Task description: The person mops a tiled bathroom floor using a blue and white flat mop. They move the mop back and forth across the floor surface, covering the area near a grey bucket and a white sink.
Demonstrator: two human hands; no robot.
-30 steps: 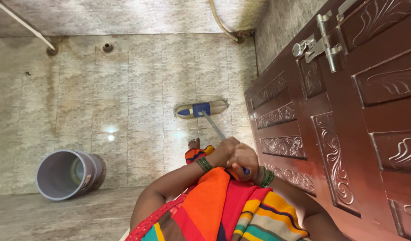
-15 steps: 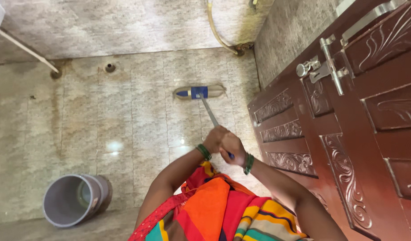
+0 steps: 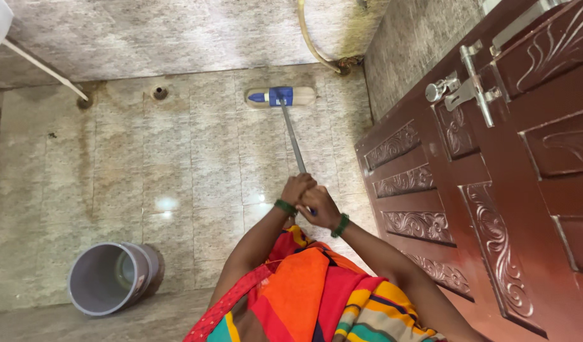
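Note:
I look down at a tiled floor. A flat mop (image 3: 280,96) with a blue clamp and a pale pad lies on the tiles near the far wall, and its grey handle (image 3: 292,137) runs back to my hands. My left hand (image 3: 296,188) grips the handle higher on the shaft. Just behind it, my right hand (image 3: 318,207) grips the handle's end. Both wrists carry green bangles. My bright striped garment fills the lower middle of the view.
A grey bucket (image 3: 109,278) stands at lower left. A carved brown wooden door (image 3: 494,190) with a metal latch (image 3: 468,88) fills the right side. A floor drain (image 3: 158,94), a white pipe (image 3: 47,68) and a hose (image 3: 313,44) sit by the far wall.
The mop head has slid away from me toward the far wall, and both arms have stretched forward with the handle. The view has tilted slightly.

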